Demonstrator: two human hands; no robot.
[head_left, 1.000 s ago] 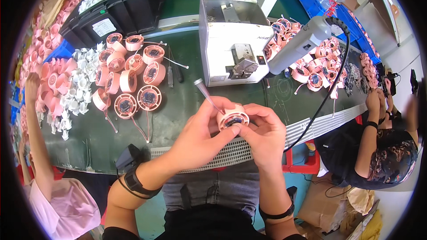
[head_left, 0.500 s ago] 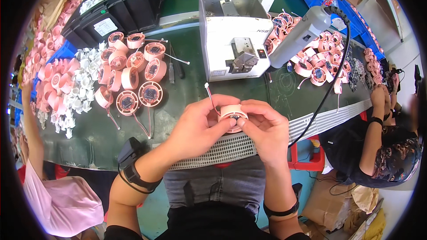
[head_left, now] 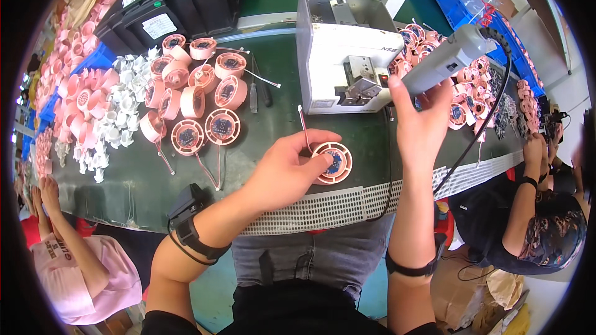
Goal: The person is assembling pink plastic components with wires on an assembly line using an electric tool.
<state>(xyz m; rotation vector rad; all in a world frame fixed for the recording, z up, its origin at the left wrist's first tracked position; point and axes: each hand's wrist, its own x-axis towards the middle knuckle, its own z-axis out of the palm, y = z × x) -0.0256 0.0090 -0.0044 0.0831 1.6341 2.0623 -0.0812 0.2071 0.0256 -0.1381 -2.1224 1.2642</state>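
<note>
A: Pink round housing point(head_left: 331, 162), head view: where?
B: Flat on the green bench point(head_left: 273, 93), near edge; left hand point(head_left: 287, 170) fingers pinch its left rim.
A: Right hand point(head_left: 422, 125)?
B: Fingers wrapped around grey electric screwdriver point(head_left: 448, 59), raised right of housing.

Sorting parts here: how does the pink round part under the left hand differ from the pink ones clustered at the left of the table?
The pink round part with a circuit board lies alone, flat, held by the left hand. The clustered pink round parts are untouched, several on edge. Both kinds trail thin wires.
</note>
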